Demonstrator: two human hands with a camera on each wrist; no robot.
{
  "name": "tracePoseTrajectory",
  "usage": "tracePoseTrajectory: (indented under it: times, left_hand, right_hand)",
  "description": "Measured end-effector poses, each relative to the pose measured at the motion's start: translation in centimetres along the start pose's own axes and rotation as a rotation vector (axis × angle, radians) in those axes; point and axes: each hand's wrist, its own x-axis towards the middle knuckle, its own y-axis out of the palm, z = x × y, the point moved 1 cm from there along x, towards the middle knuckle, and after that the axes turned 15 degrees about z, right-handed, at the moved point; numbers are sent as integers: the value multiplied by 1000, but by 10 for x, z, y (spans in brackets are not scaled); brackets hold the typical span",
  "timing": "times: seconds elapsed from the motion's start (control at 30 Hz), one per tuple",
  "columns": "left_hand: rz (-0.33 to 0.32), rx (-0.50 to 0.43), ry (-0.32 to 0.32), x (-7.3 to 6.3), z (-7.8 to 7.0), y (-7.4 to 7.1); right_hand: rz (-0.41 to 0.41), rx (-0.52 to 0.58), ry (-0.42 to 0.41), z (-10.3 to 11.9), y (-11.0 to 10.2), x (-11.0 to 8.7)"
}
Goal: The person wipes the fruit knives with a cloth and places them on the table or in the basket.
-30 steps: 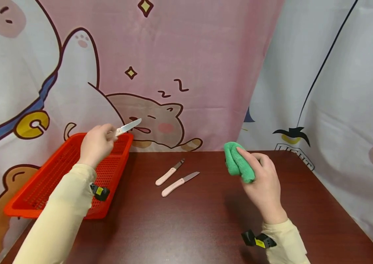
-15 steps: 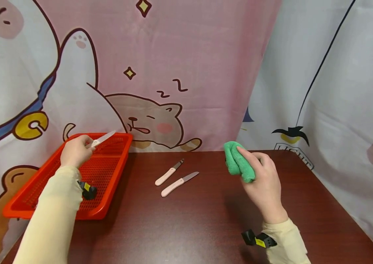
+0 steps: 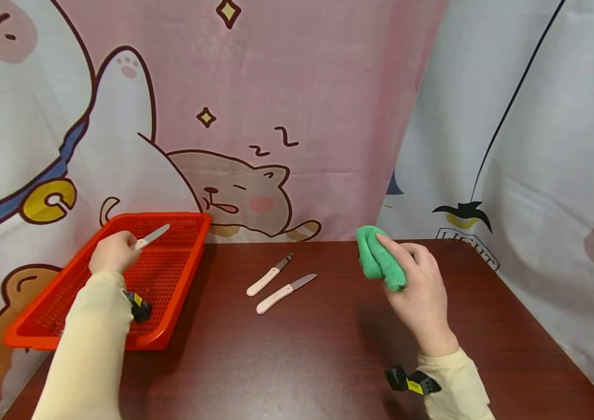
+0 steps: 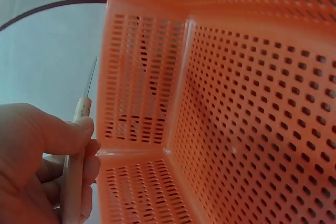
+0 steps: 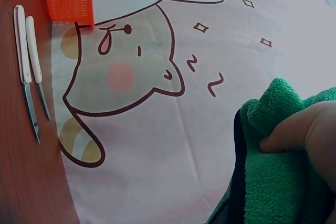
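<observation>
My left hand (image 3: 114,253) grips a small knife (image 3: 154,234) by its pale handle, over the red plastic basket (image 3: 199,256). The blade points away to the right and back. In the left wrist view the thumb and curled fingers wrap the knife handle (image 4: 74,182), above the perforated basket floor. At the right, my right hand (image 3: 420,297) holds a folded green cloth (image 3: 378,259) above the table, thumb pressed into it in the right wrist view. Between the hands, a knife with a pale handle (image 3: 274,300) and a similar one with a notched tip (image 3: 262,282) lie side by side.
The dark brown table (image 3: 255,367) carries the basket on its left. Behind it hangs a pink and white cartoon curtain (image 3: 328,116), which continues down the right side. A black camera (image 3: 139,307) is strapped at the left wrist, another (image 3: 412,382) at the right.
My left hand has moved left and down with the knife, from over the basket's back right part to lower over its left side. The right hand and cloth have stayed in place.
</observation>
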Motion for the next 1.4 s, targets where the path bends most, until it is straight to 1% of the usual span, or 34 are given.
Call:
tracePoseTrajectory:
  times: [0.2, 0.53, 0.77, 0.97, 1.23, 1.4]
  left_hand:
    - [21, -9, -26, 2, 6, 3]
    - [55, -10, -70, 0, 13, 7]
    - [93, 2, -66, 5, 24, 16]
    - [111, -2, -81, 4, 26, 20]
    - [122, 4, -95, 4, 27, 22]
    - [144, 0, -102, 5, 28, 23]
  right_hand:
    - [11, -5, 4, 0, -1, 0]
    - [25, -3, 1, 0, 1, -1]
    - [27, -12, 16, -1, 2, -1]
    - [33, -16, 20, -2, 2, -1]
    - [38, -15, 20, -2, 4, -1]
    - [44, -15, 25, -2, 4, -1]
